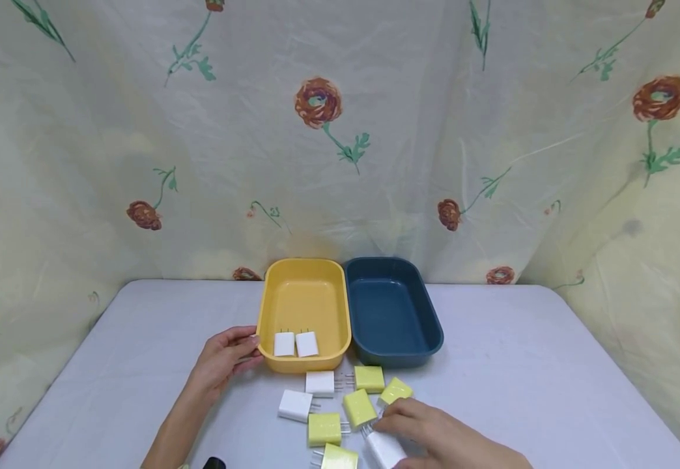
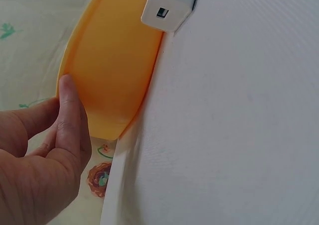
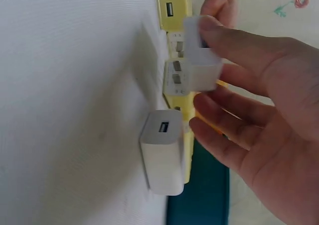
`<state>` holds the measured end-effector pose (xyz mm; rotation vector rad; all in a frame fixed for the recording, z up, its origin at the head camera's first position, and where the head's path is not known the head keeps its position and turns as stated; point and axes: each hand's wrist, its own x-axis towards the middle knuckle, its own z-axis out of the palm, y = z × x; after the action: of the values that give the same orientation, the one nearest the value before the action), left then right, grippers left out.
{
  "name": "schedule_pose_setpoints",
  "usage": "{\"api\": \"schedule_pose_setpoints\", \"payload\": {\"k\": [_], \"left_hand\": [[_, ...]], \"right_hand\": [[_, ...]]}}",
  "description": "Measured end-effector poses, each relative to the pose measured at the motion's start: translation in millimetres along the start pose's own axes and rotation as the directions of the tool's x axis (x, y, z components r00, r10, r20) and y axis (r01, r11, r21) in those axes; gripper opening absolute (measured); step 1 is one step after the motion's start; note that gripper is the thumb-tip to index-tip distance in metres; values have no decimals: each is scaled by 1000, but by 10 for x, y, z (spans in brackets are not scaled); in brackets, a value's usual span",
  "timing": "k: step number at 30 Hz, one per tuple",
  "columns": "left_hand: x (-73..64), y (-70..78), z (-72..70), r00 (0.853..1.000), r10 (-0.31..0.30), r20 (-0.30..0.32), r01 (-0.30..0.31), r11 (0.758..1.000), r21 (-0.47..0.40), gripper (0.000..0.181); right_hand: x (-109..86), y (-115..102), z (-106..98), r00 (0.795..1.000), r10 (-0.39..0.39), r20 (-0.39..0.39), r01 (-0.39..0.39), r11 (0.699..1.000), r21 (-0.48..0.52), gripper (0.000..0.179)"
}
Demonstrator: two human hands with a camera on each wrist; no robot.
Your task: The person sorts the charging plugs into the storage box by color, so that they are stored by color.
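My left hand is at the left side of a yellow tray, its thumb and fingers pinching the rim. Two white plug chargers lie inside that tray. At the front right, my right hand pinches a white charger between thumb and fingers, lifted off the table in the right wrist view. A second white charger stands below it there. Several yellow chargers lie loosely just left of the right hand. Two more white chargers rest in front of the yellow tray.
A dark blue tray stands against the yellow tray's right side, nothing in it. Both sit on a white-covered table. A flowered curtain hangs behind the table and along its sides. A small black object shows at the bottom edge.
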<state>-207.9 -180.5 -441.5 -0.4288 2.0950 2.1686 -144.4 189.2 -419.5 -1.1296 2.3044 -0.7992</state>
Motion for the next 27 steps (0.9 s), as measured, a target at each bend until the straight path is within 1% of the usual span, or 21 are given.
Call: {"api": "schedule_pose_setpoints", "payload": {"k": [3,6,8,12,16,19,22,27], "left_hand": [[7,4,-5,1000,7,6,-7,1000,-2,31],[9,6,-11,1000,15,11,-15,1000,-6,31],[12,6,-13,1000,18,14,-18,1000,-9,31],[14,3,-17,1000,17,14,-16,1000,-11,31],[8,0,-16,1000,6,9,-6,1000,-9,31],[2,-2,-16,1000,3,4,-3,1000,-8,31],[1,-6,-12,1000,4,1,-4,1000,-7,31],[2,-10,0,1000,3,-4,-3,1000,-5,30]], "right_hand": [[35,-29,0,996,83,-40,-79,992,103,52],[67,-54,-3,988,125,-87,-115,987,116,51],[86,-62,-5,984,139,-112,-126,985,118,47],[116,-67,-12,979,124,-161,-108,989,104,43],[139,-75,-21,971,65,-229,-55,997,50,45],[175,-80,-46,959,15,-283,-13,1000,10,46],[221,-81,-94,945,-1,-326,-2,1000,-8,46],[313,-104,-198,922,-11,-387,-6,999,-42,46]]}}
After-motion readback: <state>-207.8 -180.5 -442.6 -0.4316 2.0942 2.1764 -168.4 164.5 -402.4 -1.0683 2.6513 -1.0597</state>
